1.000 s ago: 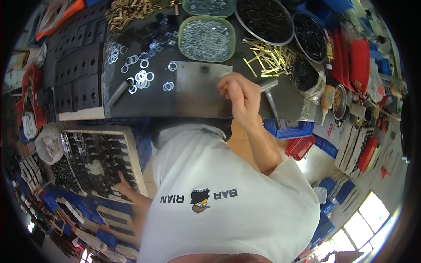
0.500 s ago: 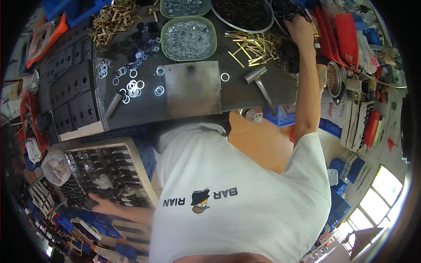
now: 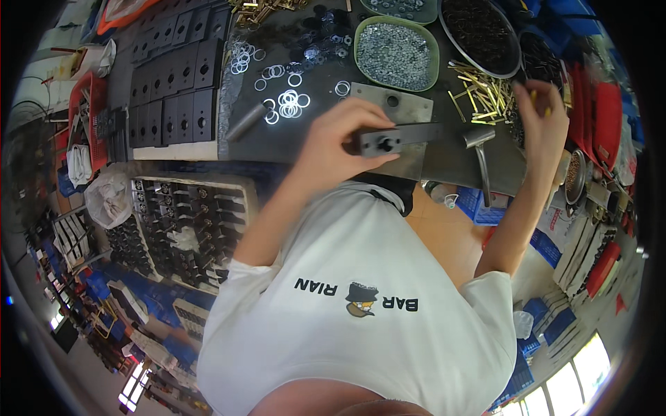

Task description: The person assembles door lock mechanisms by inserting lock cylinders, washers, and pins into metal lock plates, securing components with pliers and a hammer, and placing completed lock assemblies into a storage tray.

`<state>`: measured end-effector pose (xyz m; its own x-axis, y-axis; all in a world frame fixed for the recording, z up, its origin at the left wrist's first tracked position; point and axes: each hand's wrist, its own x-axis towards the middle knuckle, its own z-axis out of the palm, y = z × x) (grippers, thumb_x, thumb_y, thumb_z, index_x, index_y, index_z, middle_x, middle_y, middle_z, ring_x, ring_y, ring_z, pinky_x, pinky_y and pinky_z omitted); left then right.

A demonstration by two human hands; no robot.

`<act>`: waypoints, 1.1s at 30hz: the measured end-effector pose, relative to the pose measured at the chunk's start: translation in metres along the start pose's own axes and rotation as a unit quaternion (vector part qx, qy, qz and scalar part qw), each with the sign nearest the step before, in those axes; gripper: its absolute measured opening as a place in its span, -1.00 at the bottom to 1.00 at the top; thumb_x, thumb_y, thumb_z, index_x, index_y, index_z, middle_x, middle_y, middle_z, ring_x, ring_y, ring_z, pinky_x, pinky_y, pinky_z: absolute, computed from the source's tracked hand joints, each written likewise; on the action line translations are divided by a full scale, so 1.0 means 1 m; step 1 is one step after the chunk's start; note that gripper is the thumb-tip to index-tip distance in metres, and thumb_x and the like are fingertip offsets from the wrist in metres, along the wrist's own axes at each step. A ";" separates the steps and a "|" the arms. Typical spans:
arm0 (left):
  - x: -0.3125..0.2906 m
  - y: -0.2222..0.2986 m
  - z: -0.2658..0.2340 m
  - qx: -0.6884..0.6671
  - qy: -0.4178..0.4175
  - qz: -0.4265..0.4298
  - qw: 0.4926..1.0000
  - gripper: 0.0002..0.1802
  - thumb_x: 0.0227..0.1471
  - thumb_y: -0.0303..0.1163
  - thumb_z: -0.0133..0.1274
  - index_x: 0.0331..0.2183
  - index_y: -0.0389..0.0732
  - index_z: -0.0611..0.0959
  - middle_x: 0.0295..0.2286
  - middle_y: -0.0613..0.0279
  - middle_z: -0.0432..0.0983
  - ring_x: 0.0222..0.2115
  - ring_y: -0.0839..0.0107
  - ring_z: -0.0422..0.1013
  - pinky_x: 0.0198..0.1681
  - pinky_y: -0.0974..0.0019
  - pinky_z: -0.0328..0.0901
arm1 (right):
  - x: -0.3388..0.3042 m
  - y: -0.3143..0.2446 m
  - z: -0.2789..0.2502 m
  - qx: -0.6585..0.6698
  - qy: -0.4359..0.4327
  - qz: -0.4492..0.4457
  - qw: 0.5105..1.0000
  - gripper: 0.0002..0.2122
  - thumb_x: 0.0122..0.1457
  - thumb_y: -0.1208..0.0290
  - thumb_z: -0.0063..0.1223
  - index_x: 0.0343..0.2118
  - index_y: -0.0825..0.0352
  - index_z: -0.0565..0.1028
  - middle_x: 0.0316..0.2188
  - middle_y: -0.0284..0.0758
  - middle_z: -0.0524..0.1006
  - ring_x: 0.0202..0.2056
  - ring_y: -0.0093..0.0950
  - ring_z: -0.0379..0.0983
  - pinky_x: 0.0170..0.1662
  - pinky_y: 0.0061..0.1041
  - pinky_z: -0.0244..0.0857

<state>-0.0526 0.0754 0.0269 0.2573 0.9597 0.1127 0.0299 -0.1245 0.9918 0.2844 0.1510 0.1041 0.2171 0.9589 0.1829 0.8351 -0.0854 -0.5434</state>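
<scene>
My left hand (image 3: 341, 139) is wrapped round a dark metal block (image 3: 380, 143) with a hole in its near face. A flat dark bar (image 3: 422, 132) extends from the block to the right. Both are over a square steel plate (image 3: 416, 107) with one hole, at the bench's near edge. Farther right, my right hand (image 3: 548, 128) is raised beside a pile of brass-coloured pins (image 3: 482, 97). Its fingers are bent together round a small brass-coloured piece (image 3: 548, 111), smeared by motion. A hammer (image 3: 479, 137) lies between the plate and that hand.
Shiny rings (image 3: 290, 104) and a metal cylinder (image 3: 248, 123) lie left of the plate. Behind are a green tub (image 3: 357, 54) of small metal parts and a round pan (image 3: 517, 52) of dark pieces. Black drilled plates (image 3: 173, 90) stand far left, above a tray (image 3: 248, 201) of dark parts.
My left hand has come from the parts tray to the bench and now holds the block. My right hand has drawn back from the dark container at the far right. The view has shifted leftward.
</scene>
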 end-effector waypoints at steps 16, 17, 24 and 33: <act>0.011 -0.015 -0.018 0.200 -0.116 0.027 0.973 -0.46 0.06 -0.33 0.40 0.09 -0.20 0.67 -0.05 0.09 0.63 0.01 0.10 0.52 0.06 0.10 0.43 | -0.109 -0.089 0.073 0.150 -0.203 -0.166 0.953 -0.81 0.20 0.55 0.37 -0.12 0.29 0.68 -0.25 -0.34 0.63 -0.38 -0.35 0.65 -0.33 -0.36 0.50; 0.013 -0.011 -0.027 0.201 -0.114 0.028 0.973 -0.46 0.06 -0.33 0.40 0.09 -0.20 0.67 -0.05 0.09 0.63 0.01 0.10 0.52 0.06 0.10 0.43 | -0.108 -0.090 0.073 0.151 -0.203 -0.169 0.953 -0.81 0.20 0.55 0.37 -0.12 0.29 0.68 -0.25 -0.34 0.63 -0.38 -0.35 0.65 -0.33 -0.36 0.50; 0.047 -0.037 -0.109 0.414 0.137 0.046 0.899 -0.81 0.25 -0.39 0.24 -0.13 -0.23 0.77 -0.28 0.11 0.75 -0.31 0.18 0.66 -0.23 0.23 0.49 | -0.106 -0.097 0.075 0.141 -0.224 -0.162 0.951 -0.82 0.20 0.53 0.37 -0.15 0.30 0.66 -0.26 -0.31 0.62 -0.39 -0.31 0.63 -0.33 -0.38 0.49; 0.067 -0.050 -0.117 0.352 0.173 -0.084 0.916 -0.68 0.05 -0.40 0.45 -0.13 -0.20 0.77 -0.41 0.25 0.71 -0.46 0.46 0.55 -0.33 0.31 0.41 | -0.103 -0.087 0.088 0.056 -0.196 -0.258 0.944 -0.72 0.15 0.35 0.44 -0.09 0.26 0.69 -0.25 -0.35 0.59 -0.35 -0.31 0.61 -0.31 -0.32 0.54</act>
<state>-0.1496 0.1752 -0.0082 -0.1258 0.9874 0.0961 0.6880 0.0170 0.7255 0.1450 0.0833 0.0598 -0.4261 0.8935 0.1421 0.7156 0.4289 -0.5513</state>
